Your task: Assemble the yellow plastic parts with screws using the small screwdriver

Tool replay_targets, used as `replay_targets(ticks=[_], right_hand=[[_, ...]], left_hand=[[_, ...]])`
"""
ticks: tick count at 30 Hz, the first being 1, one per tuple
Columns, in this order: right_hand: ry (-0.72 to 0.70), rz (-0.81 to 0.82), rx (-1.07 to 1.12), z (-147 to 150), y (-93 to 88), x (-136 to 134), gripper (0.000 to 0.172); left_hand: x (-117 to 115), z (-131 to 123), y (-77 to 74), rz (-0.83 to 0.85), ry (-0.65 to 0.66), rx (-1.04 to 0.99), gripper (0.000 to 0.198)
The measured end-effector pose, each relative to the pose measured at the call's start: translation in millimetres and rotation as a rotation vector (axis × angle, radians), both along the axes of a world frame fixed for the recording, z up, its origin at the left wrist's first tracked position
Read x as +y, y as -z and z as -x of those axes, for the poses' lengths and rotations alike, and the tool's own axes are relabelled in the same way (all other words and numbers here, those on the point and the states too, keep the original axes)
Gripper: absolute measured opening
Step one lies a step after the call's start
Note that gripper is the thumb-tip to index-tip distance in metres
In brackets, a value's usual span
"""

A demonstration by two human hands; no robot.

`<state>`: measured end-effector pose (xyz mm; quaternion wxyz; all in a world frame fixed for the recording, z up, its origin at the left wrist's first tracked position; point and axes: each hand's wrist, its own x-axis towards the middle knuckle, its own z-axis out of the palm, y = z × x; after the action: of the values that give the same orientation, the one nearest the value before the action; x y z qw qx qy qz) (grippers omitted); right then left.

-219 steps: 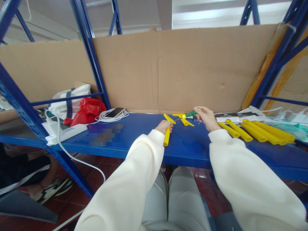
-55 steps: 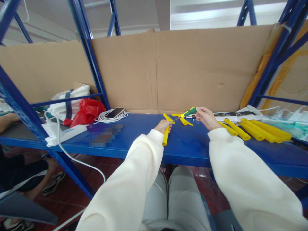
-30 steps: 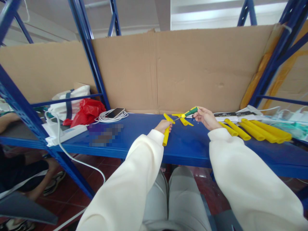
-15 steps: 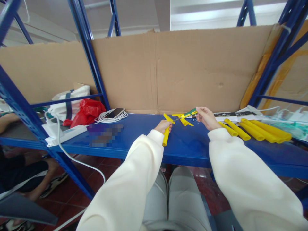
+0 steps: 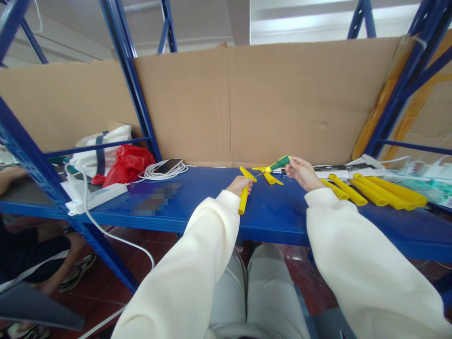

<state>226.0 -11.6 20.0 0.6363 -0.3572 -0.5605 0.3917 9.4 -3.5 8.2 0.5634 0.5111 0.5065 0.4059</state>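
Observation:
My left hand (image 5: 240,185) is closed round a yellow piece (image 5: 243,201) with a tube-like lower part and a crosspiece at its top. My right hand (image 5: 301,172) grips the end of a green and yellow screwdriver (image 5: 280,163). The screwdriver's metal shaft points left and down, its tip meeting the top of the held piece. Behind the shaft, another yellow piece (image 5: 271,178) lies on the blue shelf (image 5: 278,207). Several yellow tubes (image 5: 349,190) lie side by side to the right of my right hand.
A phone (image 5: 168,165) rests on a coiled white cable at the left, near a red bag (image 5: 129,162) and a white power strip (image 5: 102,197). Cardboard (image 5: 282,103) stands behind the shelf. Another person's legs show at lower left.
The screwdriver's handle has turned about its axis, showing more green now. The fingers of my right hand have shifted slightly on its end. My left hand and its piece look unmoved.

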Motion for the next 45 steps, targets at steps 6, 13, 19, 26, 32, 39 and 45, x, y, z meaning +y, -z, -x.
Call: replay_targets(ticks=[6,13,19,26,32,39,45], right_hand=[[0.048,-0.006,0.007,0.0,1.0,1.9,0.035],[0.087,0.025,0.046,-0.4,2.4,4.3,0.046],[0.105,0.011,0.053,1.6,3.7,4.0,0.052],[0.04,0.02,0.025,0.6,1.2,1.8,0.041],[-0.003,-0.006,0.027,0.9,-0.1,1.0,0.03],[0.095,0.029,-0.01,-2.1,3.4,4.8,0.042],[0.124,0.076,-0.02,0.9,1.4,3.3,0.047]], left_hand=[[-0.5,0.1,-1.3,0.004,0.002,0.016,0.024],[-1.9,-0.3,-2.9,0.019,0.005,0.01,0.025],[1.3,0.5,2.1,-0.001,0.014,-0.007,0.02],[0.3,0.3,1.2,-0.007,0.021,0.016,0.022],[1.6,0.7,2.5,-0.016,0.023,0.007,0.023],[3.8,1.3,4.8,-0.026,0.024,0.001,0.02],[5.7,1.8,5.8,-0.022,0.029,-0.012,0.02]])
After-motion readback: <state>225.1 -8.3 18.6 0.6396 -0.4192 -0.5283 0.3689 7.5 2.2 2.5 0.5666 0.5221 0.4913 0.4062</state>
